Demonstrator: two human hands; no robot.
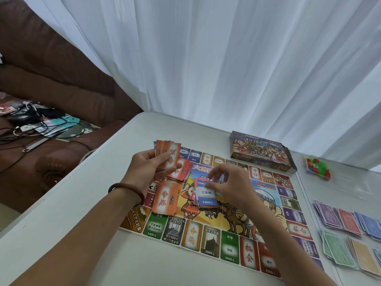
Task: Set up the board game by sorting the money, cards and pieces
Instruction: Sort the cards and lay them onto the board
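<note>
The colourful game board (226,234) lies flat on the white table (72,234). My left hand (148,168) grips a fan of orange cards (168,153) above the board's far left corner. Below it on the board lie a red card pile (182,172) and an orange card pile (167,200). My right hand (228,182) hovers over a pile of blue property cards (207,196) at the board's middle, with thumb and fingertips pinching the top card's far edge. Paper money (350,230) lies sorted in coloured stacks at the right.
The game box (261,153) stands open behind the board. A bag of green and red plastic pieces (318,168) lies to its right. A brown sofa (51,79) with cables stands to the left, and white curtains hang behind the table.
</note>
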